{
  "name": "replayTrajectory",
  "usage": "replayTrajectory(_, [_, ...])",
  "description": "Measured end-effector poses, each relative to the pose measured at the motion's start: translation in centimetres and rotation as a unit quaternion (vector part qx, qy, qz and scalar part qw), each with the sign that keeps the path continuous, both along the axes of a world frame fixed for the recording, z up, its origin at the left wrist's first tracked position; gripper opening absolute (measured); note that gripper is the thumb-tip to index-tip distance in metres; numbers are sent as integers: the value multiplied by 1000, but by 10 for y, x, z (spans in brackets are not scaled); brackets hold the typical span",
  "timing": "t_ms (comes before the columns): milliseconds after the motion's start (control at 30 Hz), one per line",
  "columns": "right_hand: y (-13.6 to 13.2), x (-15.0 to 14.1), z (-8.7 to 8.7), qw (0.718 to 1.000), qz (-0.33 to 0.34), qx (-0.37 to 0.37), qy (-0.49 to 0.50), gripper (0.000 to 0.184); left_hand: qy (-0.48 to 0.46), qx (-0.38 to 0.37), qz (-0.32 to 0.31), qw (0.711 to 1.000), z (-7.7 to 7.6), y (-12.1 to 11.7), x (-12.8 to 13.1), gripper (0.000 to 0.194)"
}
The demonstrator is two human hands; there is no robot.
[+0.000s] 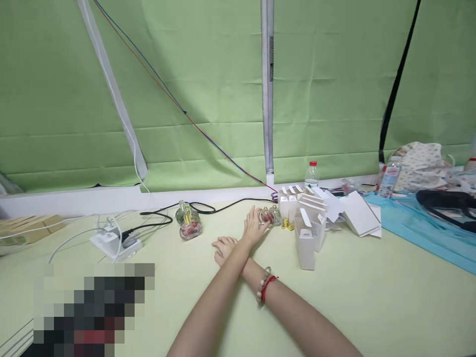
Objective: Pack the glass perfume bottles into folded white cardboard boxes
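Note:
My forearms cross over the pale green table (372, 297). My left hand (254, 225) reaches far across to the right, and its fingers close around a small glass bottle (270, 215) with pinkish contents and a gold cap. My right hand (223, 247), with a bead and red-string bracelet (265, 285) on its wrist, lies to the left on the table. Its fingers are stretched out and hold nothing. Two similar glass bottles (189, 223) stand apart at the left.
Several small white cartons (308, 233) and flat white card blanks (359, 213) crowd the space right of the bottle. A white power strip (115, 243) with cables lies at the left. A water bottle (311, 174), blue cloth (427, 228) and black bag (449, 203) are at the back right.

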State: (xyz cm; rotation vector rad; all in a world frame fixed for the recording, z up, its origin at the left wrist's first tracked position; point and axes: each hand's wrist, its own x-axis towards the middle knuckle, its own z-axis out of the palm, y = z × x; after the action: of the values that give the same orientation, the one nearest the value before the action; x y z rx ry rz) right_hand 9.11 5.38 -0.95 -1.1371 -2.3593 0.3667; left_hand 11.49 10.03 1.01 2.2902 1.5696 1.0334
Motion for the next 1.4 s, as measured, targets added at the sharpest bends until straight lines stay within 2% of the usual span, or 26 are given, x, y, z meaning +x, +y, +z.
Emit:
replayTrajectory(133, [-9, 0, 2, 1000, -16, 9, -6, 37, -28, -5, -54, 998, -2, -13, -5, 63])
replayTrajectory(233, [-15, 0, 5, 1000, -25, 12, -10, 36, -61, -17, -46, 997, -3, -17, -7, 68])
replayTrajectory(500, [-12, -2, 4, 999, -20, 11, -22, 37, 17, -31, -49, 998, 3, -12, -12, 74])
replayTrajectory(633, [-5, -3, 0, 999, -11, 23, -42, 38, 2, -29, -60, 998, 4, -4, -14, 70])
replayTrajectory(833, [1, -6, -9, 998, -23, 52, -42, 36, -118, -34, -90, 988, 3, -5, -13, 59])
replayTrajectory(933, [1, -8, -12, 997, -25, 56, -37, 35, -136, -16, -52, 989, 4, -10, -13, 51])
replayTrajectory(1033, [0, -8, -12, 997, -28, 53, -40, 35, -117, 2, -29, 993, 6, -16, -13, 44])
replayTrajectory(1200, [-1, -6, -10, 997, -30, 50, -45, 36, -31, -43, -65, 996, 10, -23, -10, 21])
replayTrajectory(1300, [-1, -6, -10, 997, -28, 50, -57, 38, -5, -67, -76, 995, 12, -25, -11, 19])
replayTrajectory(1400, [-3, -5, -8, 996, -30, 49, -62, 36, 51, -35, -73, 995, 13, -30, -13, 22])
